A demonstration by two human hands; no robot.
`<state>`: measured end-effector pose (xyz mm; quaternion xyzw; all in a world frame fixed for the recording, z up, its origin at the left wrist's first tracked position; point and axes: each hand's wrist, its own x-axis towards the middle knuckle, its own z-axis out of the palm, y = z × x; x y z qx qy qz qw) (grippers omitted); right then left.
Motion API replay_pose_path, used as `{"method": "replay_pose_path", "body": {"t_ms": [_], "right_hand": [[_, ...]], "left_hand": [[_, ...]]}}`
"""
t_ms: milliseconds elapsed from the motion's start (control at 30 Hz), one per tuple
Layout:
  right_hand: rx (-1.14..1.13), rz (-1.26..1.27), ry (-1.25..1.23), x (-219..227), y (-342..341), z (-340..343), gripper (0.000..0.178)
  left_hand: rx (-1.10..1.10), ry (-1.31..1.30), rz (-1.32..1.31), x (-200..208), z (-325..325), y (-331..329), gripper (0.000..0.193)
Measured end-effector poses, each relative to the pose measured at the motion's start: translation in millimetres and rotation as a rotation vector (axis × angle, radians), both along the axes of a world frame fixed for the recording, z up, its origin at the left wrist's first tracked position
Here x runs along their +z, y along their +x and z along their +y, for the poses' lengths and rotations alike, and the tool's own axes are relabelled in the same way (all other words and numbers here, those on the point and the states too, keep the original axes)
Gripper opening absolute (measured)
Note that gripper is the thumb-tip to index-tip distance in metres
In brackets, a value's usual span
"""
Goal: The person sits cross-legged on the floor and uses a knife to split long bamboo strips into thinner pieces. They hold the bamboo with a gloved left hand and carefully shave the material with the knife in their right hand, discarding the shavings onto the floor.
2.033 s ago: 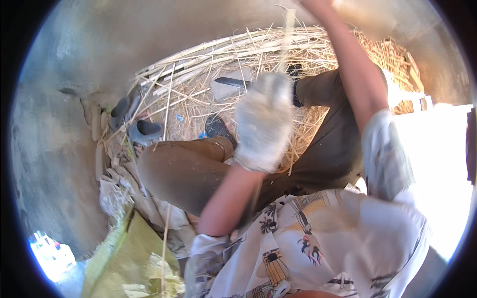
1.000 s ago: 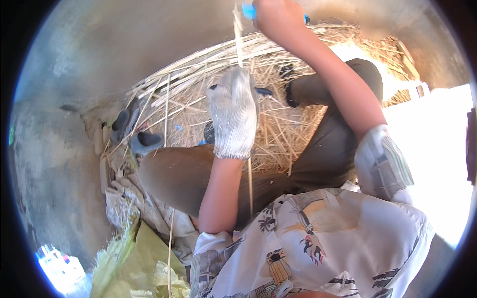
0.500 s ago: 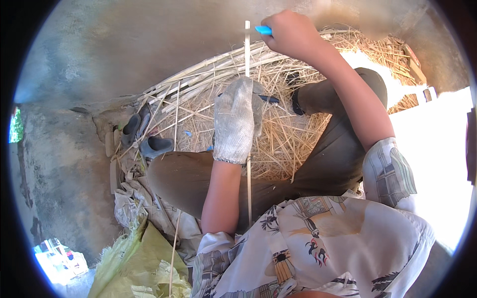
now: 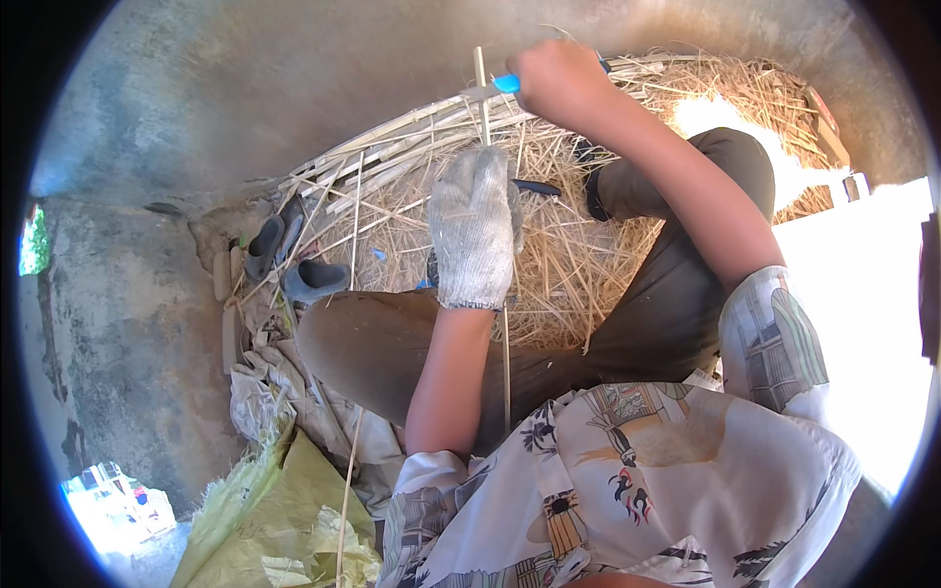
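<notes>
My left hand (image 4: 473, 227), in a worn whitish knitted glove, is closed around a thin, pale bamboo-like strip (image 4: 483, 122). The strip stands out past the glove's far end, and its near part runs back over my lap. My bare right hand (image 4: 564, 86) grips a knife (image 4: 507, 84) with a blue and black handle. Its blade points left and lies across the strip near the far tip. From behind the glove's right side pokes a slim dark object (image 4: 537, 187). The glove hides its other end, so I cannot tell whether it is held.
Straw-like shavings (image 4: 559, 284) cover the ground between my crossed legs. Long pale strips (image 4: 392, 147) lie along the concrete wall (image 4: 265, 98). Grey shoes (image 4: 319, 279) stand at the left, above a yellowish-green sack (image 4: 265, 519). Bright sunlight falls at the right.
My right hand has come slightly nearer and left, bringing the knife blade across the strip. The strip now leans a little left at its far end. The view has shifted slightly.
</notes>
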<state>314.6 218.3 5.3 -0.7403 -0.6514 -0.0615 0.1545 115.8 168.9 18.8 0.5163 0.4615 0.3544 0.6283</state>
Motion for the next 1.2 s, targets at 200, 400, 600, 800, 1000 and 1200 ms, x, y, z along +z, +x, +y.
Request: {"method": "replay_pose_path", "body": {"t_ms": [200,400,600,800,1000,1200], "right_hand": [[-0.354,0.044,0.445,-13.1,89.8,48.5,0.016],[-0.354,0.361,0.514,71.9,75.5,-14.1,0.013],[0.013,0.069,0.172,10.2,13.2,-14.8,0.01],[-0.003,0.001,0.013,-2.9,-5.8,-6.7,0.01],[0.05,-0.094,0.2,-3.9,0.3,20.4,0.011],[-0.494,0.152,0.548,-16.9,118.8,55.2,0.016]], "left_hand": [[-0.123,0.558,0.251,-29.3,-0.4,1.1,0.026],[-0.215,0.006,0.059,-4.6,-4.6,-1.1,0.027],[-0.133,0.157,0.106,0.3,3.6,0.0,0.026],[-0.046,0.827,0.502,-25.1,13.6,-5.9,0.017],[0.021,1.099,0.789,-17.6,12.3,-4.5,0.014],[-0.066,0.815,0.847,1.4,-5.5,2.2,0.029]]}}
